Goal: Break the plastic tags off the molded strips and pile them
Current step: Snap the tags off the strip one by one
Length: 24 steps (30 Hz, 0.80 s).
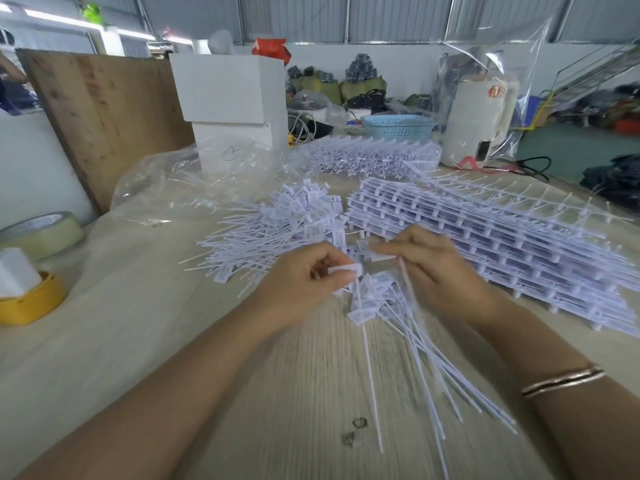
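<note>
White plastic tags (360, 308) with long thin tails lie in a loose fan on the wooden table (138, 306) directly under both hands. The left hand (304, 285) pinches one tag head between thumb and curled fingers; the right hand (436, 268) appears to hold the adjoining piece of strip with curled fingers, though motion blur hides the exact contact. The finished pile (277, 223) lies just beyond the left hand, and the stack of molded strips (485, 244) lies to the right, near the right hand. Risk one: a twist applied away from the joint is likely to snap the thin tail instead of the tag's attachment point, spoiling the tag. Risk two: the loose tails under the wrists can catch on a forearm and scatter toward the table edge. Risk three: a sweep of the right hand can disturb the strip stack, which sits close by.
</note>
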Motion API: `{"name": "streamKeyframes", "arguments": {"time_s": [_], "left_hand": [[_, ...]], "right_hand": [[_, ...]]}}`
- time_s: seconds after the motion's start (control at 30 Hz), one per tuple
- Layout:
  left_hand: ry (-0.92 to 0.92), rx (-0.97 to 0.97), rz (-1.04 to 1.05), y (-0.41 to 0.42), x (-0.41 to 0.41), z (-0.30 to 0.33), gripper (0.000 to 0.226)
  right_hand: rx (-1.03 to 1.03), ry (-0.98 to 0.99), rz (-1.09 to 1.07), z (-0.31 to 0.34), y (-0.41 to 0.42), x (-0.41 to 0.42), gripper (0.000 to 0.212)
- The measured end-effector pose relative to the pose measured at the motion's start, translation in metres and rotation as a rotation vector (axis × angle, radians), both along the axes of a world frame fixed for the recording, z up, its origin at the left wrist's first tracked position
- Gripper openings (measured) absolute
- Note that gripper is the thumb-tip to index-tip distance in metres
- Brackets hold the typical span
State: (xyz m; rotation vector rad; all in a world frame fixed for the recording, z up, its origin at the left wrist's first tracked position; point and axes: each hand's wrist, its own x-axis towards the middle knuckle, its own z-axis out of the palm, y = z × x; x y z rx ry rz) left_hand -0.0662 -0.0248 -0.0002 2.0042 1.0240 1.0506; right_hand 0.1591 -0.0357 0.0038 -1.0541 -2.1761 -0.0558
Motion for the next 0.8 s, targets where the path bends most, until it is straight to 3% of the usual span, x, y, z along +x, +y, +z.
{"name": "streamKeyframes", "arguments": {"time_s": [0.17, 0.23, 0.33, 0.4, 0.47, 0.57, 0.63, 0.8], "left_hand": [[0.329, 0.363, 0.19, 0.008, 0.02, -0.009, 0.023], [0.43, 0.402, 0.302, 0.008, 0.018, -0.008, 0.034], [0.366, 0.483, 0.355, -0.006, 0.012, 0.004, 0.028], [0.405, 0.38, 0.304, -0.021, 0.007, 0.011, 0.054], [0.578, 0.174, 0.23, -0.037, 0.008, 0.016, 0.08], [0.806, 0.053, 0.151, -0.051, 0.019, 0.014, 0.078], [0.831, 0.081, 0.161, -0.054, 0.028, 0.013, 0.074], [0.943, 0.139, 0.184, -0.05, 0.029, 0.011, 0.07]], "right_hand": [[-0.06, -0.186, 0.003, -0.008, 0.007, -0.003, 0.05], [-0.12, -0.146, -0.021, -0.006, 0.005, -0.003, 0.053], [-0.105, 0.056, -0.089, 0.011, -0.004, 0.002, 0.042], [-0.209, 0.113, -0.217, 0.026, -0.012, 0.016, 0.037], [-0.528, -0.024, -0.327, 0.038, -0.023, 0.028, 0.045], [-0.967, -0.308, -0.268, 0.036, -0.031, 0.022, 0.032], [-1.05, -0.245, -0.182, 0.03, -0.034, 0.002, 0.029], [-1.079, -0.035, 0.047, 0.021, -0.036, -0.027, 0.044]]}}
